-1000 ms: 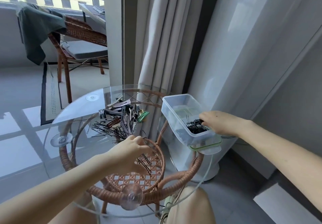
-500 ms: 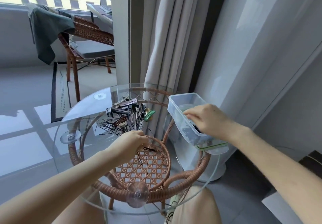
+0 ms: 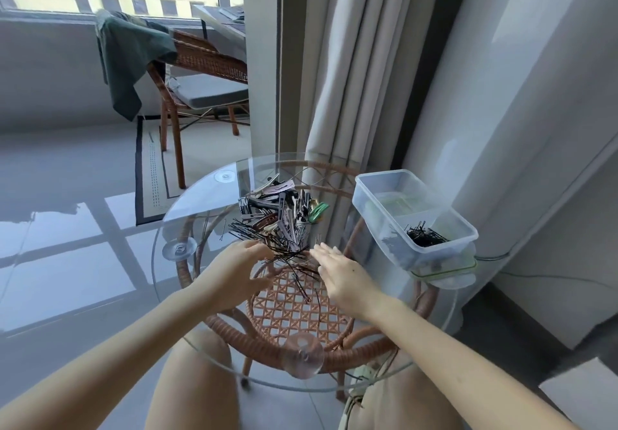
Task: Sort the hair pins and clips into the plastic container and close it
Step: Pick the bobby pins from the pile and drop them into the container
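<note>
Black wire pins fan out between the two hands, near the middle of the glass table top. On their near end the left hand is cupped, fingers curved over the fan and thumb below; I cannot tell whether it actually pinches any. Opposite it the right hand is flat and wide, its straight fingertips at the strays on the fan's right side, holding nothing.

Just beyond, toward the far edge, lies the heap of clips, with a green clip on its right flank. At the right edge stands the plastic container, open, apparently resting on its green-trimmed lid. A dark clump of pins lies in its near compartment.

The likely trouble is the glass. Thin pins lying flat on so slick a surface are hard to lift, and a sweep could skate them over the near edge onto the lap or floor. A loose handful may also shed pins on the way across. Pins and clips overlap, so a clip could ride along into the wrong compartment. The container sits close to the rim, and a careless knock might tip it off.
</note>
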Motion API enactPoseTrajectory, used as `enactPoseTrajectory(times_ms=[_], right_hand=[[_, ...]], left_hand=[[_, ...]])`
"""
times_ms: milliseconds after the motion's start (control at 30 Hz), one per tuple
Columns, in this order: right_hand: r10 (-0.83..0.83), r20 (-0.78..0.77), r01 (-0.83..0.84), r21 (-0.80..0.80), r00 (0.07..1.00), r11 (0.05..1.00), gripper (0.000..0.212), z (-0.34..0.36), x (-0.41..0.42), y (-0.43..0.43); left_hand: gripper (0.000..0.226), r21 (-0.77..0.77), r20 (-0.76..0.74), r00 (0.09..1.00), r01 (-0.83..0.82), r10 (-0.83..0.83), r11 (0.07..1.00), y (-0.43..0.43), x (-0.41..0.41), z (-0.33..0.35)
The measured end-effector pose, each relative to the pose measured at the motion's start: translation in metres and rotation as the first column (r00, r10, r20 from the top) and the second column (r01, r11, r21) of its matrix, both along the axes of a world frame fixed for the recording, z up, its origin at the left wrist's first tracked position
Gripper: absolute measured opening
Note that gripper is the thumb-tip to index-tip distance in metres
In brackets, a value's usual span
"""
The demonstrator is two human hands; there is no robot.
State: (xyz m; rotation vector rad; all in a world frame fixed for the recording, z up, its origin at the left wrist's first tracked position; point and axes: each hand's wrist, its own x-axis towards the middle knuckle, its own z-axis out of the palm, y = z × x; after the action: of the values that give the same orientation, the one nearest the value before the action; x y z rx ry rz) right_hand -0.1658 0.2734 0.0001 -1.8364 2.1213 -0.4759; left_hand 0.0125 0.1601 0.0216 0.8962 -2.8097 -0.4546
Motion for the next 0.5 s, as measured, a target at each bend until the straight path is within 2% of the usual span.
enactPoseTrajectory(times_ms=[100, 167, 233, 300, 400, 500], right_hand=[[0.067, 0.217, -0.060, -0.039, 0.974, 0.997, 0.038, 0.008, 0.006, 0.011], [-0.005, 0.299, 0.041, -0.114, 0.954, 0.993, 0.035, 0.014, 0.009, 0.011], [-0.109, 0.310, 0.164, -0.158, 0.944, 0.974, 0.037, 0.020, 0.007, 0.002], [-0.186, 0.259, 0.215, -0.092, 0.948, 0.972, 0.044, 0.024, 0.007, -0.012], [-0.207, 0.217, 0.205, 0.032, 0.954, 0.978, 0.050, 0.026, 0.011, -0.028], [-0.149, 0.253, 0.139, 0.055, 0.956, 0.989, 0.054, 0.023, 0.015, -0.028]], left_hand=[[0.053, 0.030, -0.046, 0.998, -0.043, 0.044, 0.999, 0.000, -0.002, -0.004], [0.055, 0.042, -0.062, 0.996, -0.062, 0.064, 0.997, 0.000, -0.008, -0.004], [0.056, 0.034, -0.053, 0.997, -0.057, 0.059, 0.998, 0.000, -0.015, -0.003], [0.057, 0.030, -0.031, 0.999, -0.043, 0.044, 0.999, -0.002, -0.023, -0.002], [0.060, 0.042, -0.023, 0.999, -0.023, 0.024, 0.999, -0.006, -0.032, 0.002], [0.056, 0.052, -0.048, 0.999, 0.001, 0.002, 0.999, -0.005, -0.035, 0.004]])
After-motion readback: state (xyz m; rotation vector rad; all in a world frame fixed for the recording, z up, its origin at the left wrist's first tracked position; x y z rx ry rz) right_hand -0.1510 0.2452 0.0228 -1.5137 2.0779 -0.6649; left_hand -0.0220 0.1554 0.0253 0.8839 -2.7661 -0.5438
